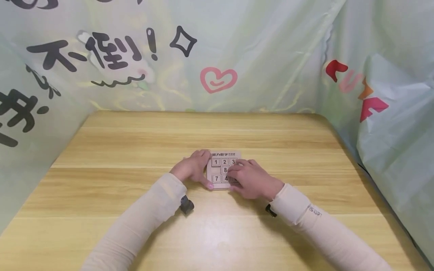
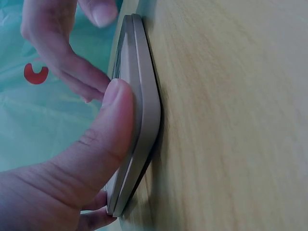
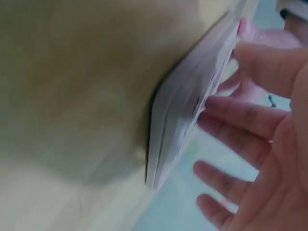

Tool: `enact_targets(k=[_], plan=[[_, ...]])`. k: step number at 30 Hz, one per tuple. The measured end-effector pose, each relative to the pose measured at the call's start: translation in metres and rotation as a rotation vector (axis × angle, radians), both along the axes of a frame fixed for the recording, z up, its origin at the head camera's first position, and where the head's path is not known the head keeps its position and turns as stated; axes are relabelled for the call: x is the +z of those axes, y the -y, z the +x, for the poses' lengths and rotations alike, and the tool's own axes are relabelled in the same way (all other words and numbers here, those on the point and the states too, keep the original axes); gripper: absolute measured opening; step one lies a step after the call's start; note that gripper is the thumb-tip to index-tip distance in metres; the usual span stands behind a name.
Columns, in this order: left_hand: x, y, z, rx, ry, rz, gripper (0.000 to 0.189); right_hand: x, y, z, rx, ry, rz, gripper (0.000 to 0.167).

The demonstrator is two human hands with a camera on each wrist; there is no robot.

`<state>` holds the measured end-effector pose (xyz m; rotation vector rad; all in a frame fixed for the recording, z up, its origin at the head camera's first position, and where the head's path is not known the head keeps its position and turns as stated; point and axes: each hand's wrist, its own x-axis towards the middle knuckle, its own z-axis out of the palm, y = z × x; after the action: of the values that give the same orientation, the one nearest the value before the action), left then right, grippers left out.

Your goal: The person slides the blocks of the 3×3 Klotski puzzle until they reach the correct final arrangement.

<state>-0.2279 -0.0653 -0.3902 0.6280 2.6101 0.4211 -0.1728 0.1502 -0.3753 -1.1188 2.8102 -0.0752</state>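
A sliding number puzzle, pale and square-cornered, lies flat on the table. Its top row reads 1, 2, 3; below come an open slot at the left and an 8 tile, then 7 and 4 in the bottom row. My left hand holds the board along its left side, thumb at the near corner and fingers at the far one. My right hand reaches over the right side, fingertips touching the tile face with the fingers extended. It hides the tiles at the right.
The wood-grain table spreads out on all sides of the puzzle. A printed cloth with characters and a pink heart hangs behind and at both sides. Each wrist wears a small dark camera beside a light sleeve.
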Motion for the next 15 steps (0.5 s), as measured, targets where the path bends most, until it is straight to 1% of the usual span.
enact_targets(k=[3, 5, 11, 15], plan=[[0.001, 0.0, 0.0, 0.0, 0.003, -0.004, 0.106, -0.001, 0.001, 0.006, 0.056, 0.001, -0.03, 0.042], [0.001, 0.0, -0.001, -0.002, 0.004, -0.006, 0.105, -0.002, 0.002, 0.009, 0.069, -0.016, -0.036, 0.041], [0.002, 0.001, 0.0, -0.007, 0.005, -0.009, 0.107, -0.003, 0.01, 0.011, 0.068, -0.054, -0.06, 0.044], [0.002, 0.0, 0.001, -0.007, -0.001, -0.015, 0.109, -0.004, 0.01, 0.009, 0.024, -0.087, -0.064, 0.036]])
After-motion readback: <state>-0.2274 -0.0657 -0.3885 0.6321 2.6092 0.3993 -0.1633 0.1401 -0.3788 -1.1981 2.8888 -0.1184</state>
